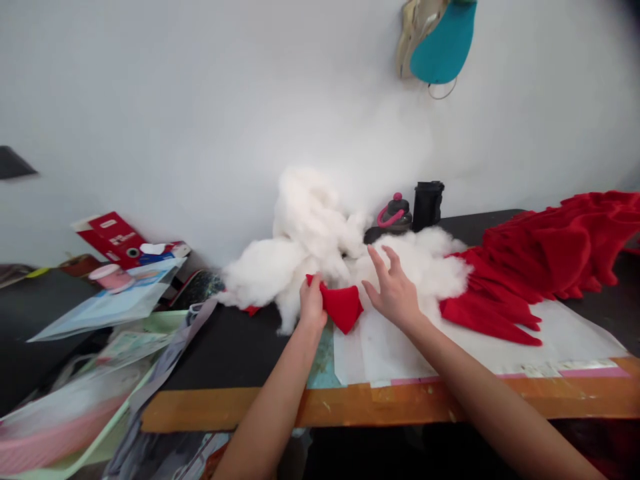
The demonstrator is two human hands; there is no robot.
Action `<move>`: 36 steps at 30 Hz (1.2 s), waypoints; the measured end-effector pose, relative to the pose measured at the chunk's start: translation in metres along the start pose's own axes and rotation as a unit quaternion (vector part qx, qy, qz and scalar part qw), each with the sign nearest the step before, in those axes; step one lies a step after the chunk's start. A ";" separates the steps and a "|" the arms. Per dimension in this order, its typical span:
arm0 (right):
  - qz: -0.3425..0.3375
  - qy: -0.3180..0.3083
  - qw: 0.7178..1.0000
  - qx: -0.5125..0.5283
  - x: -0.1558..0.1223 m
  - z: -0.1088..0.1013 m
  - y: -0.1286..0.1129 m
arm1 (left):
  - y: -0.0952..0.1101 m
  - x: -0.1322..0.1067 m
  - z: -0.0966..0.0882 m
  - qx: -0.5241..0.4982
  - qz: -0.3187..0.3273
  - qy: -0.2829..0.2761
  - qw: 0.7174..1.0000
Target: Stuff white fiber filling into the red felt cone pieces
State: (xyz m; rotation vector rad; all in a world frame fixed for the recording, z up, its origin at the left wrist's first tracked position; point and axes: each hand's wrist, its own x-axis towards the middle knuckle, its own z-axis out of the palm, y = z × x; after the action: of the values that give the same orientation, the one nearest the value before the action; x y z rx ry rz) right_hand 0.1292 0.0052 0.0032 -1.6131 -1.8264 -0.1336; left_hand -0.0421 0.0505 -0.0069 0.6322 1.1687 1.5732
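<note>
My left hand (pixel 313 301) grips one end of a small red fabric piece (pixel 343 308), which points toward my right side over the table. Just right of it, my right hand (pixel 394 291) is raised with its fingers apart and nothing in them. Behind both hands lies a big heap of white fluffy stuffing (pixel 310 217), spread to the left and right. Whether any stuffing sits inside the red piece cannot be seen.
A pile of red fabric pieces (pixel 565 247) lies at the right, partly on white paper (pixel 480 347). A bottle with a pink strap (pixel 397 215) and a black container (pixel 428 205) stand behind the stuffing. At left are a light green basket (pixel 117 437) and a red box (pixel 111 239).
</note>
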 end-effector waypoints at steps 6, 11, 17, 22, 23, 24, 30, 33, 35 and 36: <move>0.046 -0.176 0.982 -0.060 0.006 0.011 0.022 | -0.006 -0.022 0.004 0.300 0.303 0.043 0.903; -0.004 -0.097 0.992 0.077 0.009 0.012 0.023 | -0.003 -0.047 0.007 0.485 0.459 -0.070 0.741; -0.035 -0.037 0.951 0.304 0.005 0.000 0.018 | -0.007 -0.048 0.002 0.509 0.348 -0.155 0.772; 0.046 0.185 0.967 0.170 0.006 -0.006 0.017 | -0.016 -0.043 -0.004 0.438 0.289 -0.206 0.826; 0.040 0.209 0.969 0.127 0.008 -0.005 0.018 | -0.019 -0.043 -0.005 0.422 0.278 -0.220 0.835; 0.029 0.211 0.973 0.085 0.009 -0.004 0.020 | -0.021 -0.043 -0.005 0.405 0.268 -0.231 0.843; -0.034 -0.057 0.996 -0.052 0.013 0.012 0.041 | -0.022 -0.042 -0.004 0.355 0.215 -0.223 0.882; -0.084 -0.096 0.992 -0.010 0.012 0.013 0.043 | -0.017 -0.043 0.000 0.337 0.226 -0.205 0.891; -0.131 -0.053 0.989 0.047 0.011 0.010 0.037 | -0.012 -0.044 0.003 0.289 0.224 -0.199 0.909; -0.156 -0.029 0.985 0.073 0.010 0.008 0.033 | -0.009 -0.044 0.004 0.251 0.211 -0.198 0.924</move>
State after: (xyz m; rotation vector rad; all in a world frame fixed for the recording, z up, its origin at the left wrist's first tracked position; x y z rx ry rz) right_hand 0.1557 0.0249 -0.0091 -1.2344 -2.0735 -0.0909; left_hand -0.0198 0.0111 -0.0069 1.5521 1.1710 1.3849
